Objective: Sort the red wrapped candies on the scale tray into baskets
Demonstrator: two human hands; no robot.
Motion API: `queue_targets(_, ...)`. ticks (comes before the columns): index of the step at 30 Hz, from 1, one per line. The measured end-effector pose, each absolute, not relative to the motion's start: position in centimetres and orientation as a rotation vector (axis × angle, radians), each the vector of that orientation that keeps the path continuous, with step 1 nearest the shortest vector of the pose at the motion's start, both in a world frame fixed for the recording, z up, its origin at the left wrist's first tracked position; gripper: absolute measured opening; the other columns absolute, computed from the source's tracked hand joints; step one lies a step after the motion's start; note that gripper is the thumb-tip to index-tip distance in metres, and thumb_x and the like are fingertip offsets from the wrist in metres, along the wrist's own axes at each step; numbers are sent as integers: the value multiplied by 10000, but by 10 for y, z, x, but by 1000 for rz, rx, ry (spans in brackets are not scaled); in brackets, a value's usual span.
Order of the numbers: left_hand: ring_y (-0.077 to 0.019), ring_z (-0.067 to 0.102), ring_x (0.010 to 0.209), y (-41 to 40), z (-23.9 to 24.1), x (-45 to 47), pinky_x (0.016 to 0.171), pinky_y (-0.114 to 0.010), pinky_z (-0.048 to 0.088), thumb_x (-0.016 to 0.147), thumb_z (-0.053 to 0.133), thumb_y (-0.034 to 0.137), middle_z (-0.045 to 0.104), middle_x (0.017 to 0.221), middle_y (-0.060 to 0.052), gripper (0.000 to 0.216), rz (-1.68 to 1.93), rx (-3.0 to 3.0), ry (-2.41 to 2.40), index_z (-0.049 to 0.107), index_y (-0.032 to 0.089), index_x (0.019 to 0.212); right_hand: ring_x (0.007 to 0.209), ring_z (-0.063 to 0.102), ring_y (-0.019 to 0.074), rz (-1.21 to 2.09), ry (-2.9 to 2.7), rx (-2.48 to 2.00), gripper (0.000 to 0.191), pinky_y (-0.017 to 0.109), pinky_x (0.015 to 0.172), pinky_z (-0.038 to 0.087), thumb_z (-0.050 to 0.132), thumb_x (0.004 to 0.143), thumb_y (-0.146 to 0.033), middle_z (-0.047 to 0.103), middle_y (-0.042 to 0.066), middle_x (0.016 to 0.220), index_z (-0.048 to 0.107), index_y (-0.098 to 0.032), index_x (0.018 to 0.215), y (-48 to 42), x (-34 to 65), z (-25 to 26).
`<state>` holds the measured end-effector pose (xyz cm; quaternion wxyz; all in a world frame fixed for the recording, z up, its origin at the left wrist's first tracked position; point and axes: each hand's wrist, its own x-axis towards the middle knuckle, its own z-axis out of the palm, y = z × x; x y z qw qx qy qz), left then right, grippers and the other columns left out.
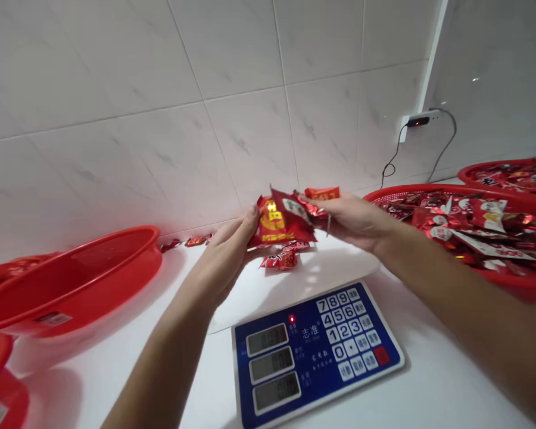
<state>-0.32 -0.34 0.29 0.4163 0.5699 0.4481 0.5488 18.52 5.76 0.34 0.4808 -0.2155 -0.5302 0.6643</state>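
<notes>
My left hand (233,247) is closed on red snack packets (271,220), one with yellow print, above the pan of a digital scale. Meeting it from the right, my right hand (351,220) grips more red packets, among them an orange-red one (322,193). Below the hands, a small red packet (280,260) lies on the white scale pan (335,268). The blue keypad panel of the scale (317,351) faces me, its red light on. How many packets each hand holds is hidden by the fingers and overlap.
At the left stand red plastic basins (129,262), one cut off at the lower corner. A large red basket (429,189) heaped with packets is at the right, another behind it. Loose packets (195,241) lie by the tiled wall. Cables hang from a power strip (422,121).
</notes>
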Motion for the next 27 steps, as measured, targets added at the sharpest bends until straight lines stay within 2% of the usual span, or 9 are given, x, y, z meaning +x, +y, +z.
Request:
queue_targets(3, -249, 722, 877, 4, 1, -8, 738, -318, 606, 714, 836, 383, 762, 967, -136, 399, 1393, 1317, 1075, 740, 106, 984, 780, 654, 135, 1736, -1239, -507, 38, 242, 785, 547, 704, 791, -87, 718, 65, 811, 725, -112, 771, 64, 169, -12)
queue_targets(6, -200, 718, 793, 8, -2, -14, 723, -279, 584, 661, 882, 273, 771, 926, -115, 432, 1323, 1354, 1059, 739, 116, 1037, 716, 647, 131, 1816, -1210, -585, 20, 244, 724, 549, 716, 800, -121, 721, 69, 806, 727, -108, 790, 68, 175, -19)
queue_targets(12, -229, 716, 830, 12, -4, -20, 783, -332, 573, 640, 883, 351, 779, 931, -109, 401, 1203, 1458, 1122, 784, 148, 972, 813, 687, 167, 1886, -1133, -634, 123, 309, 813, 575, 625, 837, -69, 740, 82, 895, 724, -108, 901, 74, 201, -11)
queue_targets(17, -261, 712, 874, 10, 1, -23, 800, -373, 582, 656, 863, 379, 766, 882, -101, 329, 1230, 1525, 1267, 774, 153, 877, 878, 696, 193, 1813, -1065, -619, 200, 367, 857, 581, 521, 931, -142, 742, 89, 919, 718, -133, 897, 75, 208, -4)
queue_targets(22, -218, 709, 830, 10, -3, -19, 745, -329, 585, 700, 832, 423, 740, 859, -74, 325, 1282, 1514, 1231, 723, 165, 866, 842, 689, 203, 1895, -1001, -587, 230, 417, 856, 578, 500, 959, -174, 733, 85, 872, 721, -137, 908, 70, 193, -11)
queue_targets(27, -212, 716, 745, 12, -6, -17, 689, -318, 574, 615, 891, 397, 756, 837, -82, 457, 1253, 1558, 1196, 700, 152, 950, 770, 685, 196, 1986, -988, -603, 273, 425, 855, 562, 465, 977, -180, 719, 77, 816, 708, -122, 868, 69, 186, -16)
